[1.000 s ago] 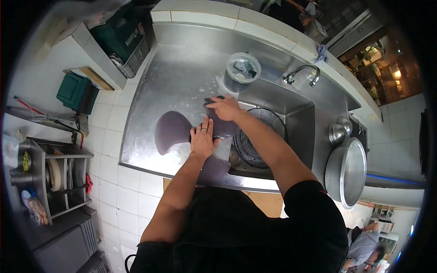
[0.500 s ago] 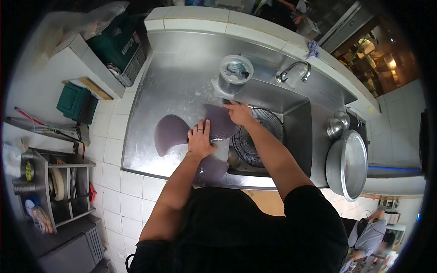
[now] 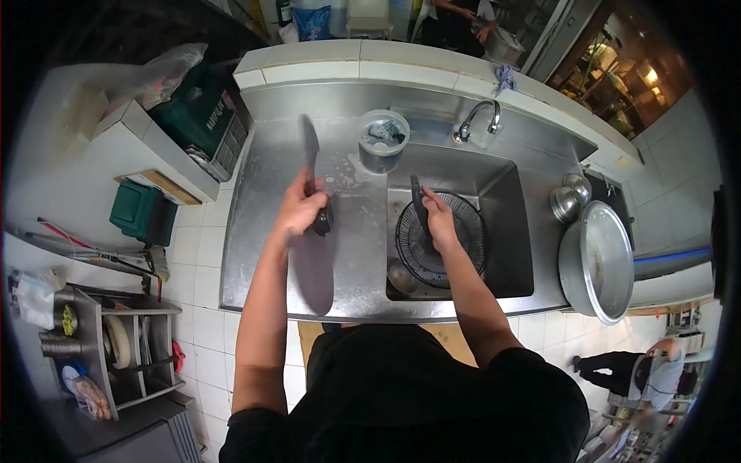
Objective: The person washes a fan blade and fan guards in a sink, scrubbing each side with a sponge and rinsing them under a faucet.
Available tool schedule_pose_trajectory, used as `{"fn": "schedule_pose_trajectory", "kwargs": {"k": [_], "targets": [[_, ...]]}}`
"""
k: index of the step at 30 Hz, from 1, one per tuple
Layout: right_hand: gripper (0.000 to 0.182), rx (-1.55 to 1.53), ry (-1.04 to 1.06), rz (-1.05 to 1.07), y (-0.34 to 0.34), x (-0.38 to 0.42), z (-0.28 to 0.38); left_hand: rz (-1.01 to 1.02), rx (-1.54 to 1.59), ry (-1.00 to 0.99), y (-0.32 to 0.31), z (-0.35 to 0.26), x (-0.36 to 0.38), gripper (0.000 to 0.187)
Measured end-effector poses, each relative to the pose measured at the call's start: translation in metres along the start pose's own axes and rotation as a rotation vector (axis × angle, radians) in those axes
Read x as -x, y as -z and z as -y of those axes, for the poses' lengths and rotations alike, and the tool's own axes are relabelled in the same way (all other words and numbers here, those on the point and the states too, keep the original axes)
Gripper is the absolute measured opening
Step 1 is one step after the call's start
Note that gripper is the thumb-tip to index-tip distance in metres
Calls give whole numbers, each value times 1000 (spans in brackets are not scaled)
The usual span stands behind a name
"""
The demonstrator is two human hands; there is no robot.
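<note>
My left hand (image 3: 299, 207) is closed on the purple-grey fan blades (image 3: 312, 270) near their black hub (image 3: 323, 219). The piece is turned partly edge-on above the steel counter, with one blurred blade upward and another downward. Over the sink (image 3: 505, 231), my right hand (image 3: 438, 220) is wrapped round a long dark object (image 3: 419, 202), too unclear to name for certain. Below that hand, a round black wire grille (image 3: 471, 247) lies in the basin, and a small metal bowl (image 3: 400, 275) sits at its lower left.
A clear tub (image 3: 381, 158) with cloudy contents stands behind the sink's left corner. Beyond the basin is a curved faucet (image 3: 482, 108). A large metal basin (image 3: 598, 262) and small bowls (image 3: 566, 204) are at right. People are at the top and lower right.
The fan blades, flat on the counter before, are now lifted and tilted in my left hand, which moved left. My right hand moved right and down, over the sink. The view has shifted.
</note>
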State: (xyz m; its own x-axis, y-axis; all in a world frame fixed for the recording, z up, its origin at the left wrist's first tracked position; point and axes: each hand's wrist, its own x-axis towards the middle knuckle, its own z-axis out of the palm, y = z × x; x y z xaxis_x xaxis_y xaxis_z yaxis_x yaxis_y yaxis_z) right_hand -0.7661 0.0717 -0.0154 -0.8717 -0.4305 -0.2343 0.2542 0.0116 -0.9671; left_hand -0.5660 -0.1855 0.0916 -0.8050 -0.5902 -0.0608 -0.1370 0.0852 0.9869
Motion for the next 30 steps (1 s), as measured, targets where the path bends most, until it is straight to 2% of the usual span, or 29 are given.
{"fn": "schedule_pose_trajectory", "kwargs": {"k": [1, 2, 3, 4, 6, 8, 10, 12, 13, 14, 16, 18, 20, 21, 22, 23, 24, 26, 27, 29, 30], "targets": [[46, 45, 87, 37, -9, 4, 11, 96, 251, -3, 12, 18, -1, 73], [46, 91, 173, 77, -18, 6, 16, 91, 245, -5, 15, 37, 1, 73], [46, 133, 247, 122, -29, 4, 14, 172, 400, 10, 18, 54, 5, 70], [46, 128, 248, 130, -43, 13, 24, 253, 555, 23, 20, 58, 15, 68], [45, 285, 77, 338, -73, 30, 41, 206, 666, 9, 4, 67, 38, 65], [46, 348, 396, 468, -107, 45, 31, 95, 718, 104, -6, 68, 51, 63], [48, 648, 915, 520, -137, 59, 35, 92, 672, 102, -11, 69, 56, 62], [49, 634, 846, 571, -161, 73, 54, 29, 270, -49, -15, 71, 57, 65], [50, 651, 877, 422, -173, 59, 41, 108, 331, -13, -10, 64, 61, 69], [46, 447, 669, 354, -184, 42, 31, 100, 328, -17, -10, 58, 66, 69], [46, 577, 758, 321, -189, 45, 43, 26, 257, -157, -13, 54, 71, 75], [47, 507, 1080, 474, -194, 70, 56, 35, 203, -173, -9, 61, 69, 81], [50, 506, 1057, 555, -197, 73, 69, 16, 174, -79, -12, 47, 75, 79], [51, 567, 969, 460, -199, 59, 69, 67, 182, -207, -11, 51, 73, 70], [52, 625, 881, 368, -201, 53, 73, 65, 183, -210, -11, 63, 69, 70], [54, 615, 1008, 359, -198, 57, 70, 48, 150, -178, -12, 75, 66, 68], [54, 611, 1013, 359, -197, 68, 74, 34, 114, -149, -10, 81, 63, 67], [54, 516, 1173, 622, -191, 90, 81, 30, 94, -191, -13, 51, 73, 68], [53, 585, 1175, 564, -188, 82, 82, 58, 139, -130, -13, 50, 73, 67], [51, 651, 918, 439, -186, 43, 60, 195, 265, 54, -9, 47, 76, 61], [49, 648, 792, 380, -184, 36, 57, 196, 263, 53, -11, 56, 74, 61]]}}
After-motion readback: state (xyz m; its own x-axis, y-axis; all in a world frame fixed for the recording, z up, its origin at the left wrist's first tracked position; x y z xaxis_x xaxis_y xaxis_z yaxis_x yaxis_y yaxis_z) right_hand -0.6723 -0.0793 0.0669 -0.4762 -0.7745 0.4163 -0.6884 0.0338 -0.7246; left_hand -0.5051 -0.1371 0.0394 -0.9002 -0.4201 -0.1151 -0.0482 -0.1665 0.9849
